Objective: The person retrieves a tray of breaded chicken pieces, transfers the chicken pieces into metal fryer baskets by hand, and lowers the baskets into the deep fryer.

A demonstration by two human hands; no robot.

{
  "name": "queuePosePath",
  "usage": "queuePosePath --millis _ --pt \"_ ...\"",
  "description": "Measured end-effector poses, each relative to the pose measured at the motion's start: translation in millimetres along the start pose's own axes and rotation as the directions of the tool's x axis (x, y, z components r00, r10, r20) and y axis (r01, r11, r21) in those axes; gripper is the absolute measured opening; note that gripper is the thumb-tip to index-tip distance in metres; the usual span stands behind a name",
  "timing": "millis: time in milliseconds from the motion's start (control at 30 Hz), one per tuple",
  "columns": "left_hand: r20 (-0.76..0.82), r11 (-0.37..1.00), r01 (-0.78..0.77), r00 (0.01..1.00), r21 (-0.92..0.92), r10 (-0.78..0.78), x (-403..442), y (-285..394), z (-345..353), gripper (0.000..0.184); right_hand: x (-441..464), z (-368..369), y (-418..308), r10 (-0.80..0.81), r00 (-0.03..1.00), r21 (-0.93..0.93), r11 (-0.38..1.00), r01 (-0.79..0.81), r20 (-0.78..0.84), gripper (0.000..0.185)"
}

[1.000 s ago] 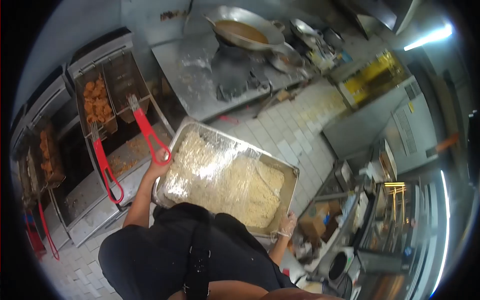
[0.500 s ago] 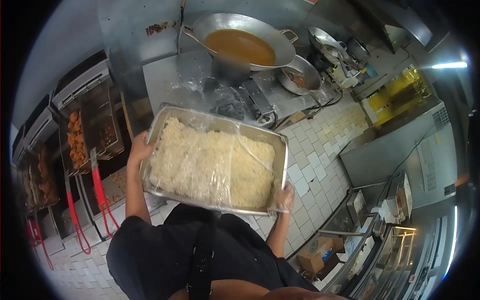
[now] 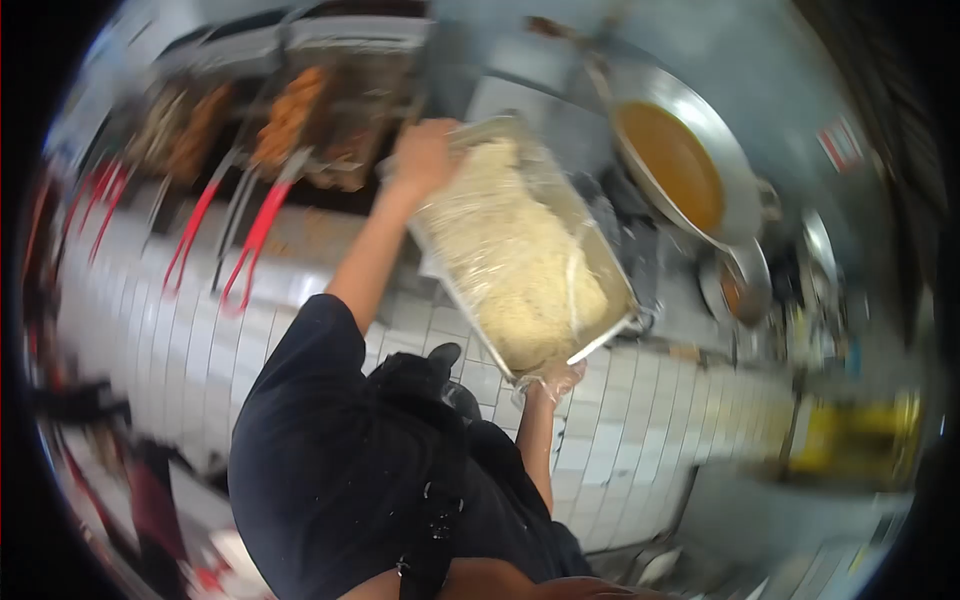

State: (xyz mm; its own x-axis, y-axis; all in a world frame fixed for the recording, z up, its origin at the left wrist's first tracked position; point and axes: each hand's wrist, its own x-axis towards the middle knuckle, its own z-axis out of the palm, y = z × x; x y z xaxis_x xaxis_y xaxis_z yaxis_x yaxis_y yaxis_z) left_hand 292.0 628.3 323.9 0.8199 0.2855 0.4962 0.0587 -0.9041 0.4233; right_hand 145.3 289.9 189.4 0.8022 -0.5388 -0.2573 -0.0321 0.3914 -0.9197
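Between my two hands is a deep metal pan [image 3: 618, 262] of pale, crumbly food [image 3: 520, 245], which could be breading or shredded stuff; I cannot tell. Clear plastic wrap [image 3: 465, 220] covers much of it. My left hand [image 3: 425, 158] grips the far left rim, its fingers closed over the edge. At the near corner, my right hand [image 3: 555, 380] holds the pan from below, with clear plastic around the fingers. The pan is tilted in view and hangs over the tiled floor, close to the fryers.
Fryers with fried pieces [image 3: 290, 115] in a basket and red-handled baskets [image 3: 262, 235] line the left. A large wok of brown liquid [image 3: 675, 165] and a smaller pan [image 3: 735, 285] stand on the right. White tiles [image 3: 620, 450] cover the floor. A person in dark red [image 3: 155, 500] is at lower left.
My body and view have turned left, toward the fryers. The pan has swung round with me, its right end now lower and nearer. Both hands have kept hold of it.
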Motion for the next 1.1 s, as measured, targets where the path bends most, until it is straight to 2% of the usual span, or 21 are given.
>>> queuePosePath --millis 67,100,133,233,367,433,467,533,567,600,667,733,767,800,833,867,900,933,1000,1067,1100 --pt "-0.103 0.989 -0.078 0.992 -0.124 0.066 -71 11 -39 0.038 -8 19 -6 0.085 0.996 -0.13 0.988 -0.079 0.037 0.03" --pt "-0.088 0.962 -0.12 0.991 -0.245 0.101 -110 22 -47 0.033 -1 15 0 0.246 0.962 0.178 0.948 -0.264 0.115 0.035" --pt "0.022 0.95 -0.029 0.999 -0.312 0.037 -151 27 -50 0.03 4 12 10 0.376 0.902 0.466 0.772 -0.432 0.213 0.041" --pt "0.389 0.887 0.22 0.92 -0.405 -0.05 -246 24 -74 0.025 -12 42 34 0.365 0.926 0.463 0.806 -0.368 0.099 0.04" --pt "0.474 0.925 0.186 0.88 -0.332 -0.007 -303 -6 -125 0.026 -52 79 35 0.224 0.973 0.339 0.913 -0.229 0.055 0.039" --pt "0.621 0.942 0.17 0.782 -0.291 0.051 -322 -50 -142 0.031 -69 89 35 0.155 0.987 0.266 0.95 -0.163 0.051 0.038" --pt "0.603 0.942 0.177 0.797 -0.284 0.032 -329 -69 -158 0.031 -76 91 39 0.129 0.99 0.236 0.962 -0.138 0.054 0.038" --pt "0.725 0.955 0.28 0.677 -0.096 -0.126 -339 -111 -185 0.04 -77 87 47 0.054 0.997 0.166 0.984 -0.064 0.063 0.038" --pt "0.707 0.951 0.292 0.694 -0.1 -0.139 -345 -131 -199 0.04 -66 75 63 0.042 0.996 0.147 0.988 -0.053 0.076 0.033" --pt "0.706 0.933 0.361 0.658 0.008 -0.26 -354 -153 -216 0.044 -54 64 80 0.031 0.995 0.128 0.991 -0.042 0.09 0.028" --pt "0.681 0.895 0.429 0.619 0.125 -0.392 -375 -203 -254 0.047 -45 54 91 -0.021 0.996 -0.038 0.999 0.024 0.088 0.048" --pt "0.619 0.788 0.615 0.61 0.024 -0.495 -400 -259 -298 0.054 -32 34 108 -0.038 0.996 -0.312 0.948 0.062 0.083 0.069" --pt "0.611 0.787 0.615 0.608 0.043 -0.508 -415 -287 -322 0.054 -26 24 117 -0.01 0.997 -0.432 0.901 0.041 0.073 0.079" --pt "0.578 0.706 0.708 0.575 0.004 -0.579 -430 -314 -343 0.054 -98 43 93 -0.181 0.954 -0.298 0.921 0.249 0.24 0.085" --pt "0.544 0.614 0.788 0.532 -0.039 -0.648 -438 -344 -366 0.055 -107 50 100 -0.013 0.982 -0.423 0.901 0.093 0.189 0.094" --pt "0.54 0.609 0.793 0.52 -0.018 -0.661 -447 -379 -387 0.055 -101 49 129 0.068 0.98 -0.398 0.917 0.011 0.185 0.104" --pt "0.525 0.529 0.848 0.431 0.042 -0.734 -461 -412 -401 0.054 -117 54 133 0.143 0.949 -0.396 0.918 -0.022 0.28 0.112" --pt "0.499 0.447 0.889 0.345 0.099 -0.795 -468 -447 -414 0.054 -134 60 132 0.157 0.924 -0.383 0.923 -0.013 0.348 0.113" --pt "0.507 0.554 0.814 0.407 0.176 -0.76 -466 -520 -442 0.051 -166 69 131 0.181 0.926 -0.344 0.937 -0.06 0.332 0.11" --pt "0.467 0.584 0.809 0.544 -0.07 -0.697 -460 -594 -476 0.043 -203 78 139 0.194 0.973 -0.372 0.919 -0.134 0.129 0.09" --pt "0.484 0.594 0.804 0.536 -0.041 -0.692 -450 -615 -498 0.043 -210 79 150 0.239 0.968 -0.473 0.864 -0.175 0.077 0.081"
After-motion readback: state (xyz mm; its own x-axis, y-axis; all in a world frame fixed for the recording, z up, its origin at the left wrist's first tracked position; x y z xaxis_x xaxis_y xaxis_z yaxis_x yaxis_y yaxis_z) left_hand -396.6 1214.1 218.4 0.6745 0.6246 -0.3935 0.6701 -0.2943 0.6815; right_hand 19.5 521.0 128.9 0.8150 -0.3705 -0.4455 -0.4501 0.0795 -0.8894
